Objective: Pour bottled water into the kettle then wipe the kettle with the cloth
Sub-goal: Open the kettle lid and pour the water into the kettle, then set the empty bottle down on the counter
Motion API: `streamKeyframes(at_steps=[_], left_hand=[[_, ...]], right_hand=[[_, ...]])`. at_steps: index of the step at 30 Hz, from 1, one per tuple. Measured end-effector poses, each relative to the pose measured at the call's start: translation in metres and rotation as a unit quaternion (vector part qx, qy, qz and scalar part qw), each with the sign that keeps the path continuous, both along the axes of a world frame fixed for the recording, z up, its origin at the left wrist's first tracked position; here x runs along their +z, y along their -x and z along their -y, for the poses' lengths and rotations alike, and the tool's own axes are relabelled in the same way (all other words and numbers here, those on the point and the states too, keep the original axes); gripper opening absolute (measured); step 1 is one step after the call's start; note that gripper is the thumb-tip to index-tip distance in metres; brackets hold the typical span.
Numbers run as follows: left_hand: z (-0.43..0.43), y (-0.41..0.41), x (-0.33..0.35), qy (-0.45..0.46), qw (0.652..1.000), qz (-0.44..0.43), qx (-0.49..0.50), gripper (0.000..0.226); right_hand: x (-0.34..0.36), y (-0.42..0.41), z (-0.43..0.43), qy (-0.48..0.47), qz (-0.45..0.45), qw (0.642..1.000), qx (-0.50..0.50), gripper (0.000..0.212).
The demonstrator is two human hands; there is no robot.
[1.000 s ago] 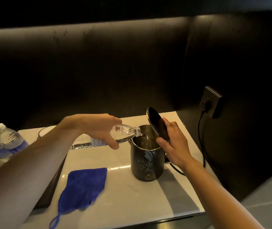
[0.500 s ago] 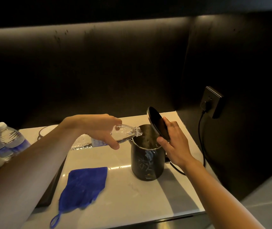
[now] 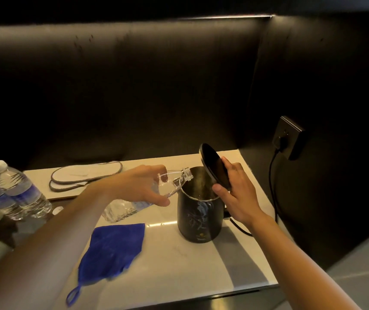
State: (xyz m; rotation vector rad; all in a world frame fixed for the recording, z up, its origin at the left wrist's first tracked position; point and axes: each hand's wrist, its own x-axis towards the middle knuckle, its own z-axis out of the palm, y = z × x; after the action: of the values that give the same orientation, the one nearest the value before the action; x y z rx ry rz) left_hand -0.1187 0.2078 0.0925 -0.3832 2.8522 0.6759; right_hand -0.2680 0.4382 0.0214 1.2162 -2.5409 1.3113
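Water bottle of clear plastic (image 3: 134, 203), uncapped, lies tilted in the left hand (image 3: 138, 186), whose fingers are wrapped around its upper body; its threaded neck reaches over the rim of the black cylindrical electric kettle (image 3: 199, 218), which stands upright on the pale stone tabletop (image 3: 179, 271). The right hand (image 3: 239, 193) holds the kettle's round black hinged lid (image 3: 214, 167) tipped back and open, fingers behind it and thumb at the rim. Just left of the kettle and nearer the camera, a dark blue cloth with a hanging loop (image 3: 111, 249) lies flat on the tabletop, untouched. Two capped clear water bottles with blue labels (image 3: 15, 191) stand at the far left. A pair of white slippers (image 3: 85, 176) rests behind the left forearm. A black cord (image 3: 273, 186) rises to a dark wall socket (image 3: 289, 137).
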Motion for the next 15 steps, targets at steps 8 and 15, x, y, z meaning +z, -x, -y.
streamKeyframes(at_steps=[8,15], left_hand=[[0.016,-0.024,-0.036,-0.131,0.969,-0.179,0.109,0.060],[0.054,-0.049,-0.069,-0.174,0.873,-0.363,0.277,0.059]], right_hand=[[-0.001,0.000,0.000,-0.006,-0.009,1.000,0.005,0.094],[0.000,0.000,0.000,-0.018,-0.015,1.000,0.019,0.091]])
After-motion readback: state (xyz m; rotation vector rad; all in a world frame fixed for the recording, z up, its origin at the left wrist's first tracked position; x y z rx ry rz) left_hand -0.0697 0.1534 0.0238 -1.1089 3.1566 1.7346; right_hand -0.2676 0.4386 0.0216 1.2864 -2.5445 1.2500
